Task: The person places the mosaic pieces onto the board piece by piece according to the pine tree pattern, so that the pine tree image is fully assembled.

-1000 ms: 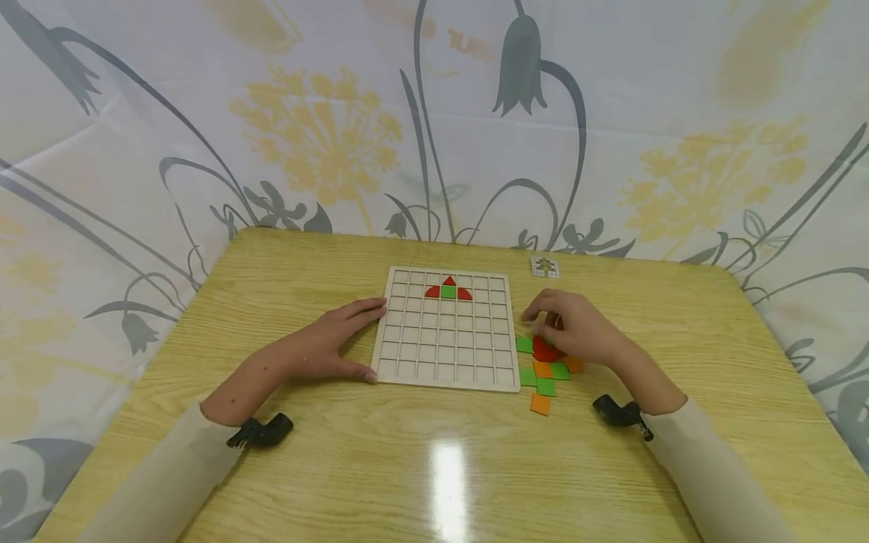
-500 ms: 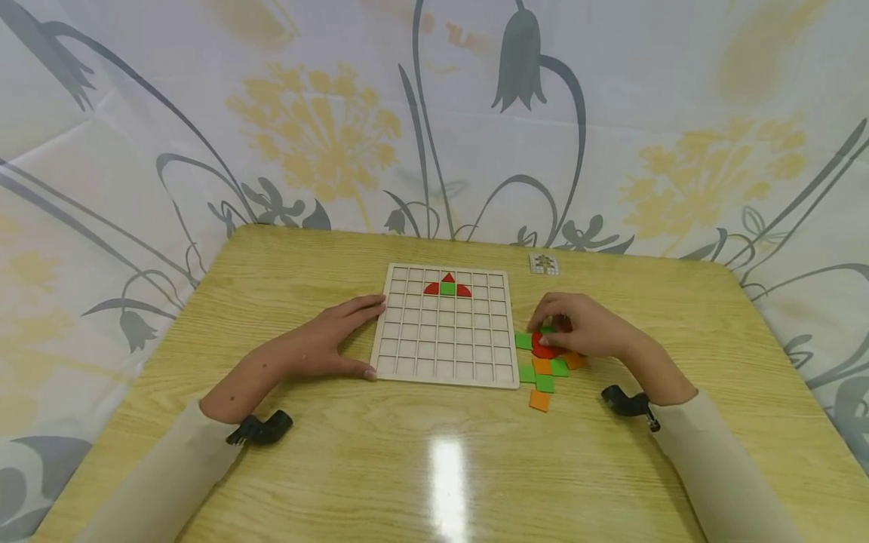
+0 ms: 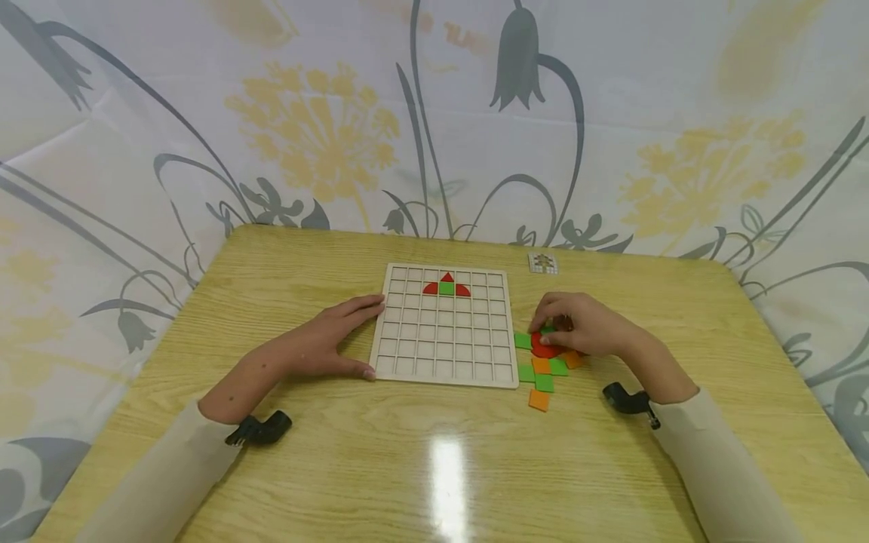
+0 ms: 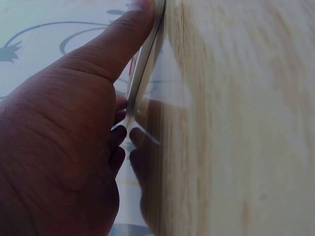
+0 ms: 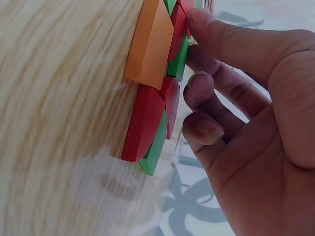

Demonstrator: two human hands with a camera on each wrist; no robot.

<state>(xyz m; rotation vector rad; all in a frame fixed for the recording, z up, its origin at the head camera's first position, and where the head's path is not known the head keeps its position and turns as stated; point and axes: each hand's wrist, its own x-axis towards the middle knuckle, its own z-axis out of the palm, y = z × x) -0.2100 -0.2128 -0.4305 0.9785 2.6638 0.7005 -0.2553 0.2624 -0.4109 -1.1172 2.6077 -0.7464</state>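
A white gridded board [image 3: 444, 332] lies on the table between my hands. On its upper rows sit a red triangle [image 3: 447, 277], a green square [image 3: 446, 288] below it, and red round-edged tiles [image 3: 463, 290] on both sides. With its fingers spread fairly straight, my left hand [image 3: 315, 345] touches the board's left edge, thumb at the near corner. My right hand [image 3: 587, 326] reaches over the loose tiles, thumb and forefinger curled at a red tile [image 3: 543, 350]. In the right wrist view, the thumb touches red at the pile's top; the forefinger's tip is hidden.
Loose green tiles [image 3: 545, 383] and orange tiles [image 3: 539, 400] lie along the board's right side, some overlapping. A small patterned card [image 3: 542, 262] is near the table's [image 3: 380, 467] back edge. Behind hangs a flowered cloth [image 3: 448, 136].
Over the past second my right hand has shifted slightly and its thumb and forefinger have closed in on the red tile. My left hand has stayed at the board.
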